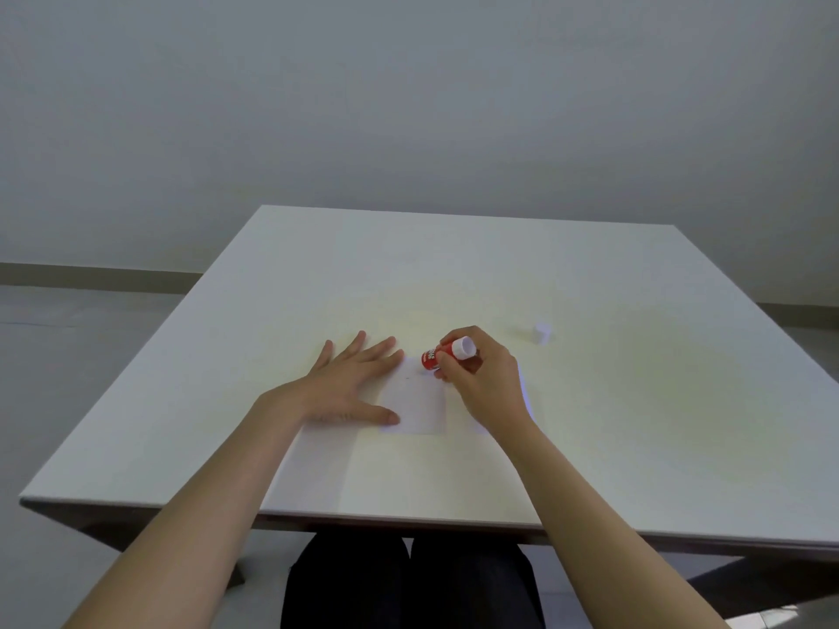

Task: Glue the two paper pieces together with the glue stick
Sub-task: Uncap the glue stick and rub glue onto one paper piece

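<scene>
white table [635, 379], grey wall [408, 106], grey floor [68, 356]

- The glue stick [442, 355], just right of the frame's centre, has a red label with white print on its barrel. The letters are too small and blurred to read, and fingers cover part of the label.
- No other text, number, brand or sign can be read anywhere in the frame.
</scene>
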The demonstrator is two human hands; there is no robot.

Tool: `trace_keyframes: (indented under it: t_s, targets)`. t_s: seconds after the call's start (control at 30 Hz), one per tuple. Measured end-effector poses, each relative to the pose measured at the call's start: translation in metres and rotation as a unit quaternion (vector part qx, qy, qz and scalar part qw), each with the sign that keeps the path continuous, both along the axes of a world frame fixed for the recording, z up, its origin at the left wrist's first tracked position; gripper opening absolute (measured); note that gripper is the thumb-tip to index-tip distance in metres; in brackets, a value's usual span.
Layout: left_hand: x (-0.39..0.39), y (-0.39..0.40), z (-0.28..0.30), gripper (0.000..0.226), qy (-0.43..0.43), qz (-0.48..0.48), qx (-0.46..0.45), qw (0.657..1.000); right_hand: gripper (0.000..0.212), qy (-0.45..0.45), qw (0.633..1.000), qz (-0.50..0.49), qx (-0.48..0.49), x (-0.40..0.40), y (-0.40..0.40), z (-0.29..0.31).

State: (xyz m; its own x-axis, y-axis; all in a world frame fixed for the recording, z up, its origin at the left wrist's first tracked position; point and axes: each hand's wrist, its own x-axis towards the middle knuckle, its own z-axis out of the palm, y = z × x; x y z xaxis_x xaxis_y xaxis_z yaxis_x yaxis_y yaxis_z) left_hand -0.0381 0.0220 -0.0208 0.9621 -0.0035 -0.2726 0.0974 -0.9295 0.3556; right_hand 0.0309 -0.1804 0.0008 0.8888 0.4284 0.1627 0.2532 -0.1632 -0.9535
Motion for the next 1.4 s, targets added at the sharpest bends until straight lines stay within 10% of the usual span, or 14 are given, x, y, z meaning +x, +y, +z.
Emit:
trace_keyframes:
  t_s: [1.4]
  targets:
    - [0.0, 0.003, -0.009, 0.098, -0.018, 0.006, -0.006, 1.0, 0.01, 0.066, 0.998, -0.003, -0.004, 0.008, -0.016, -0.002]
